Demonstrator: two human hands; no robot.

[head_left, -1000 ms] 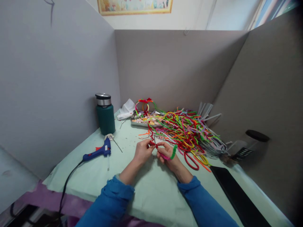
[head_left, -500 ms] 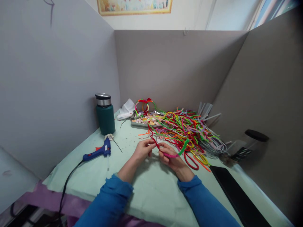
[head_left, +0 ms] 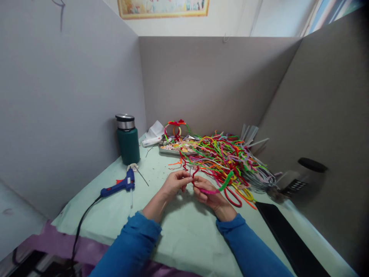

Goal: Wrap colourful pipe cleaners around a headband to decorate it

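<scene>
Both hands meet over the middle of the pale green tablecloth. My left hand (head_left: 174,185) is closed, thumb and fingertips pinching a red pipe cleaner (head_left: 195,171) whose crinkled end sticks up between the hands. My right hand (head_left: 211,196) is closed too, gripping a pink and green pipe cleaner (head_left: 226,182) where the red one meets it. Its green end curves up to the right of my fingers. How the two are joined is hidden by my fingertips. Just beyond lies a big tangle of coloured pipe cleaners (head_left: 221,154).
A metal tray (head_left: 175,152) of small pieces sits behind, with a pipe-cleaner ring shape (head_left: 173,129) over it. To the left are a blue glue gun (head_left: 122,185) with its cord and a green bottle (head_left: 128,144). A black flat object (head_left: 288,236) and a clear jar (head_left: 307,179) stand right.
The red pipe cleaner's free end, which leaned away to the upper left, now bends upright between my hands. The green end has shifted slightly right. Both hands stay nearly in place.
</scene>
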